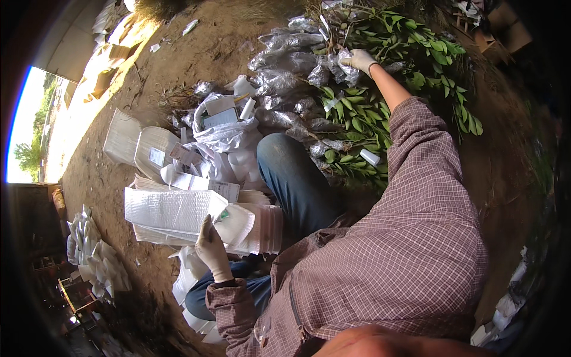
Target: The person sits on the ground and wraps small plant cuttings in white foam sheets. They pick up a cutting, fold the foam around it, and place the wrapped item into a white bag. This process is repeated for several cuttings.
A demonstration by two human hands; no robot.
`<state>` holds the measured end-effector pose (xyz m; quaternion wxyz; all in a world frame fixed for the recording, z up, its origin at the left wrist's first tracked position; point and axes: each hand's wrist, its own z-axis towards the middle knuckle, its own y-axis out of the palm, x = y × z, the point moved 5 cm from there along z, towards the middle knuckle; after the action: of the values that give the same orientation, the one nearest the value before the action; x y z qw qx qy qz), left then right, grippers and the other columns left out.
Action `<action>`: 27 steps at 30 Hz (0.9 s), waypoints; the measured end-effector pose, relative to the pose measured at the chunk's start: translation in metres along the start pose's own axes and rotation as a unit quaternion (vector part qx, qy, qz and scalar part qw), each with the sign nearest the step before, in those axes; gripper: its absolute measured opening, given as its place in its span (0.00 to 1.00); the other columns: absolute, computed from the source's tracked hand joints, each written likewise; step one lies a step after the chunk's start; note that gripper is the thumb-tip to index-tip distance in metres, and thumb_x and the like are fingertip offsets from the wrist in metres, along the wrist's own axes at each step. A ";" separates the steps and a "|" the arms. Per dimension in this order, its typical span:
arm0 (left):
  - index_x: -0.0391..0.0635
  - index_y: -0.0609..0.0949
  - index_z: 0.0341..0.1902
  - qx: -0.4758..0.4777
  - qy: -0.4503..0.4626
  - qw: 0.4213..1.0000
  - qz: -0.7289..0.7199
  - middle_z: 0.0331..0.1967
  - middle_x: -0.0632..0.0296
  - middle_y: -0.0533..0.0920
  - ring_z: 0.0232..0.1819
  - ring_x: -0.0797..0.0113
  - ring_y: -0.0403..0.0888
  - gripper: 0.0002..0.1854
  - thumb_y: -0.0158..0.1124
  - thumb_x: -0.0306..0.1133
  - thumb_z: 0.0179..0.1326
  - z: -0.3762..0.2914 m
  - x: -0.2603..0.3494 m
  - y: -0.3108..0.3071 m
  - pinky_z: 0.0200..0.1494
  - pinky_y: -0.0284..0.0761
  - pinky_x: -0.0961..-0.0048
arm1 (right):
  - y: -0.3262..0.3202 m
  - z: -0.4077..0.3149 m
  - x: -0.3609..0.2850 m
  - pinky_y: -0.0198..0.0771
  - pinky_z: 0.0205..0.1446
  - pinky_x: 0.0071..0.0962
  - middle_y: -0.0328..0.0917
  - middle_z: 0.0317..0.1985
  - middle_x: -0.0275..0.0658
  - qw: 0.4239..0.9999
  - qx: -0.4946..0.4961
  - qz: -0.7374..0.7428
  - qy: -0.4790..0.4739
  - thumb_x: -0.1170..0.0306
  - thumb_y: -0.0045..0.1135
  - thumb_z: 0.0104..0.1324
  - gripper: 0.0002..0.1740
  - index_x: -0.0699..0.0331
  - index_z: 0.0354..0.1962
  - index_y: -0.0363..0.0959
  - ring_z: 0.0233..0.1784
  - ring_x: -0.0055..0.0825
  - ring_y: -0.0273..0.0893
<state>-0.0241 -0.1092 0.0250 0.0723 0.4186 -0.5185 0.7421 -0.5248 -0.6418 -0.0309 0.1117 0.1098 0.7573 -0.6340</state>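
Observation:
My left hand (pixel 212 250), in a pale glove, pinches the near edge of a white padded bubble mailer (pixel 169 209). This mailer lies over a stack of similar padded envelopes (pixel 267 230) beside my knees; a small green patch shows by its edge. My right hand (pixel 359 61), also gloved, is stretched out at the upper right and grips the foil- or plastic-wrapped base of a plant bundle (pixel 345 67). Leafy green cuttings or young plants (pixel 357 111) lie around it, with many silvery wrapped bases (pixel 285 62) pointing left.
A white bag (pixel 227 134) holding small boxes stands before my knee. Left of it are more padded envelopes (pixel 154 145) and printed labels (pixel 225 189). A white cup-like piece (pixel 370 157) lies on the leaves. White packets (pixel 96 256) lie on the dirt floor (pixel 98 187); cardboard boxes (pixel 508 31) stand at the upper right.

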 end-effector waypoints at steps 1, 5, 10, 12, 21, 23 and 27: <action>0.41 0.84 0.56 -0.003 -0.014 1.000 0.009 0.49 0.53 0.88 0.49 0.62 0.88 0.16 0.56 0.23 0.69 -0.001 -0.004 0.001 0.53 0.79 0.70 | -0.001 0.002 0.006 0.73 0.62 0.40 0.80 0.55 0.57 0.997 -0.065 -0.031 0.013 0.43 0.69 0.50 0.42 0.63 0.56 0.79 0.58 0.53 0.79; 0.40 0.84 0.56 0.000 -0.028 0.999 0.028 0.49 0.53 0.88 0.49 0.65 0.87 0.15 0.57 0.23 0.68 -0.006 -0.013 -0.006 0.53 0.79 0.71 | -0.071 -0.040 0.006 0.76 0.58 0.36 0.82 0.54 0.53 0.980 0.125 0.147 0.042 0.46 0.68 0.52 0.39 0.64 0.54 0.79 0.53 0.46 0.83; 0.37 0.83 0.56 -0.018 -0.067 0.994 -0.089 0.48 0.54 0.88 0.48 0.70 0.86 0.15 0.58 0.21 0.67 -0.008 -0.014 0.017 0.53 0.79 0.73 | -0.052 -0.206 -0.072 0.66 0.71 0.35 0.80 0.51 0.42 0.752 0.027 0.633 -0.182 0.50 0.55 0.71 0.29 0.67 0.56 0.72 0.60 0.32 0.75; 0.37 0.83 0.55 -0.039 -0.061 0.995 -0.069 0.47 0.53 0.89 0.47 0.70 0.87 0.15 0.59 0.23 0.66 -0.007 -0.010 0.040 0.51 0.79 0.73 | 0.000 -0.292 -0.131 0.65 0.72 0.31 0.77 0.56 0.40 0.703 -0.107 0.669 -0.216 0.58 0.49 0.75 0.25 0.68 0.60 0.70 0.62 0.29 0.73; 0.49 0.86 0.51 -0.054 -0.027 0.998 -0.031 0.42 0.52 0.87 0.45 0.52 0.87 0.12 0.61 0.31 0.67 -0.032 0.003 0.044 0.48 0.80 0.65 | 0.158 -0.443 -0.241 0.78 0.56 0.18 0.81 0.56 0.36 0.668 -0.356 0.640 -0.132 0.80 0.59 0.68 0.20 0.68 0.58 0.74 0.55 0.21 0.81; 0.46 0.86 0.51 -0.046 0.017 0.998 -0.032 0.41 0.51 0.88 0.43 0.51 0.87 0.12 0.62 0.30 0.66 -0.034 0.009 0.043 0.48 0.80 0.65 | 0.177 -0.449 -0.248 0.76 0.58 0.18 0.81 0.56 0.36 0.779 -0.326 0.501 -0.190 0.80 0.60 0.66 0.20 0.68 0.57 0.75 0.56 0.21 0.80; 0.44 0.86 0.51 -0.058 0.027 0.993 -0.099 0.38 0.49 0.87 0.40 0.54 0.87 0.12 0.61 0.28 0.65 -0.034 -0.005 0.052 0.47 0.80 0.64 | 0.207 -0.473 -0.279 0.73 0.63 0.27 0.77 0.59 0.40 0.761 -0.381 0.510 -0.126 0.70 0.59 0.70 0.25 0.66 0.63 0.69 0.59 0.31 0.77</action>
<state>-0.0676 -0.1028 -0.0190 0.1837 0.4425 -0.5149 0.7108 -0.2097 -0.1473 -0.0571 0.5455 0.3469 0.7478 -0.1512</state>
